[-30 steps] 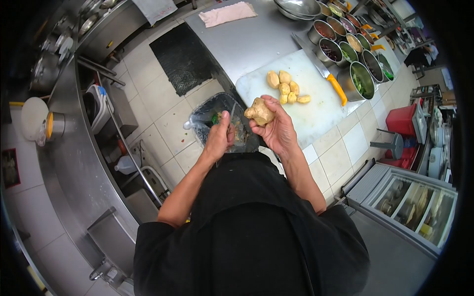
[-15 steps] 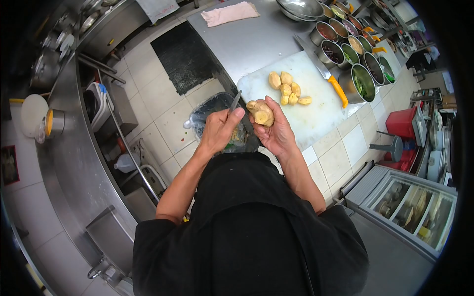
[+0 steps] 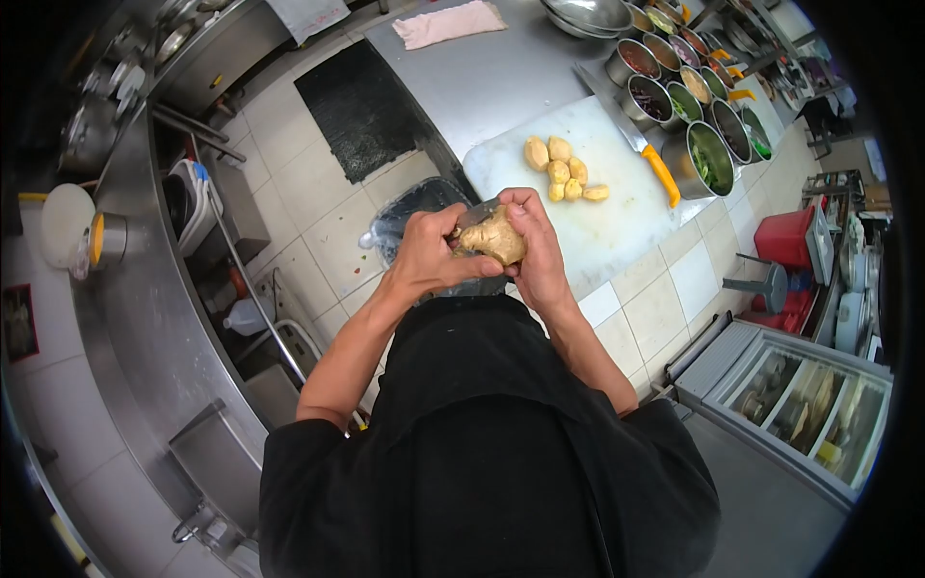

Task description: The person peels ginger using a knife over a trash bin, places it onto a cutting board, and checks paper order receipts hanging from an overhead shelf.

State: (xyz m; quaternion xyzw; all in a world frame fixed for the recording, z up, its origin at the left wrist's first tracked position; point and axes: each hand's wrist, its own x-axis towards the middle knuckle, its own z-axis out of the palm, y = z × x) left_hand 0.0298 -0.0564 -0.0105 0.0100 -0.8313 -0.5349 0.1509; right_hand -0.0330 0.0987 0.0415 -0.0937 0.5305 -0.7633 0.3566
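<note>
My left hand (image 3: 424,249) is closed around a small knife (image 3: 479,211), whose blade lies against the far side of a knobby piece of ginger (image 3: 493,238). The handle is hidden in my fingers, and my left thumb presses along the near side of the ginger. My right hand (image 3: 540,246) grips the same piece from the right, thumb on top. Beneath both hands is a bin with a dark liner (image 3: 424,204), mostly covered by them. Several peeled yellow pieces (image 3: 559,171) lie grouped on the white cutting board (image 3: 626,226) beyond my right hand.
A large knife with an orange handle (image 3: 661,176) rests along the board's right edge. Several metal containers of chopped ingredients (image 3: 710,162) stand beside it. Farther back are a pink cloth (image 3: 449,26) and metal bowls (image 3: 588,17). A steel counter (image 3: 145,289) runs along the left.
My left hand has moved right and up to the ginger, bringing the knife blade onto it. My right hand has turned the ginger, and both hands now meet around it.
</note>
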